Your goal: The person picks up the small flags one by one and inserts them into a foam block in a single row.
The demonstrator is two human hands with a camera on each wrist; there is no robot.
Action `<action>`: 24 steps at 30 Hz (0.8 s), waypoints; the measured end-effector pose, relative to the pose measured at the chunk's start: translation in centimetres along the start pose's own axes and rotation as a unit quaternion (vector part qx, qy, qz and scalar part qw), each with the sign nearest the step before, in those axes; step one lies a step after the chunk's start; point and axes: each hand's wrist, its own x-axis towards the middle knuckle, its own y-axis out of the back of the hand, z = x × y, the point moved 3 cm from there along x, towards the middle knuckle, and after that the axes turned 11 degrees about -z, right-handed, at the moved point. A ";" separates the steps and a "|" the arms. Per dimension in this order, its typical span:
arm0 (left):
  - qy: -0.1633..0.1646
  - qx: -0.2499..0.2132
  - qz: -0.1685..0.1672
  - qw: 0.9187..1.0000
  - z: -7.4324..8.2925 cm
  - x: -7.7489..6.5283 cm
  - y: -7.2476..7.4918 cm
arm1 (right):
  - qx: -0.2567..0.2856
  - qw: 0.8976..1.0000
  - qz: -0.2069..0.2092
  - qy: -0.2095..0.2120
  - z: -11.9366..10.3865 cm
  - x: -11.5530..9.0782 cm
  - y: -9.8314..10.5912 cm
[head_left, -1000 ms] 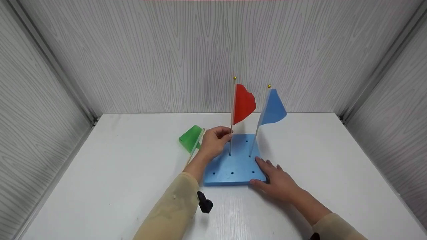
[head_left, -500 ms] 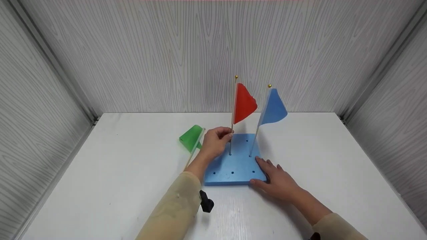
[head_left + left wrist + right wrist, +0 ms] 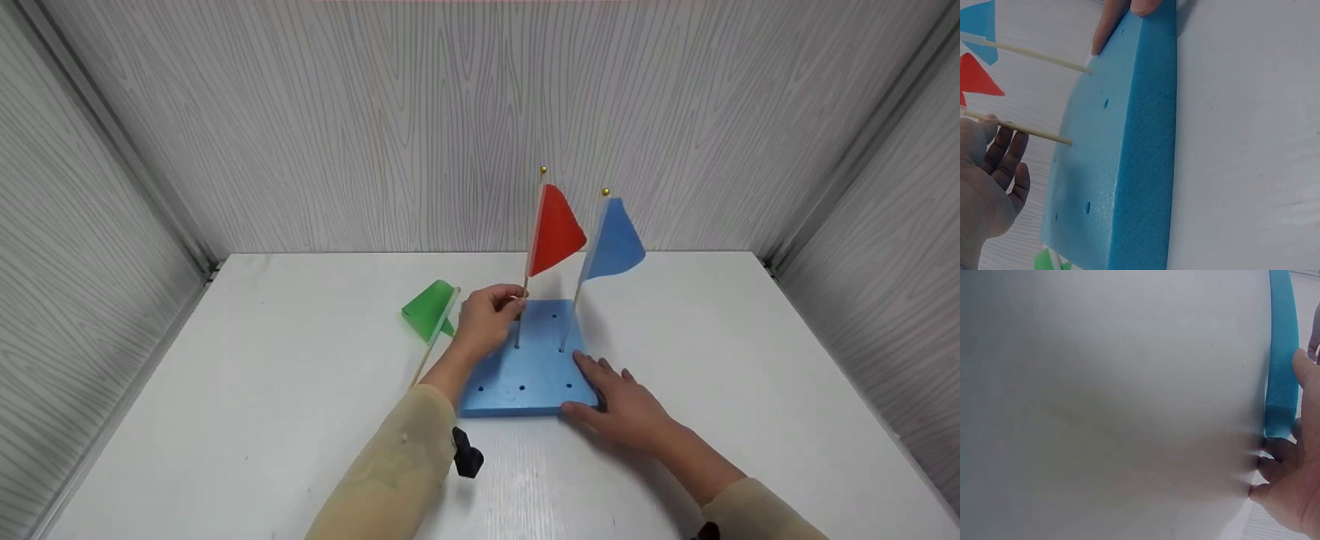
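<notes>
My left hand point(image 3: 484, 324) pinches the thin wooden stick of a red flag point(image 3: 556, 232), just below the cloth. The stick's lower end stands in a hole of the light blue board point(image 3: 517, 401), and the flag leans slightly right. A blue flag point(image 3: 615, 241) stands tilted in another hole to its right. At the board's front right corner rests my right hand point(image 3: 619, 405), its thumb at the front edge and index finger along the right side. In the right wrist view its other fingers point(image 3: 1275, 467) touch the table.
A green flag point(image 3: 430, 309) lies left of the board, its stick partly behind my left forearm. Several holes show in the board's top. The white table point(image 3: 262, 390) ends at grey wood-patterned walls point(image 3: 375, 135) at the back and sides.
The red flag's top has swung to the right, toward the blue flag, with its foot staying at the same hole. My left hand shifted slightly right; my right hand stayed in place.
</notes>
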 end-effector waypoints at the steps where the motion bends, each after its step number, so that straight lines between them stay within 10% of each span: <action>1: 0.001 0.000 0.001 1.000 0.0 0.0 0.0 | -0.001 1.000 0.000 0.001 0.0 0.0 0.0; 24: -0.002 0.036 0.010 0.999 -0.1 0.1 0.2 | -0.004 1.000 0.007 0.005 -0.1 -0.1 0.0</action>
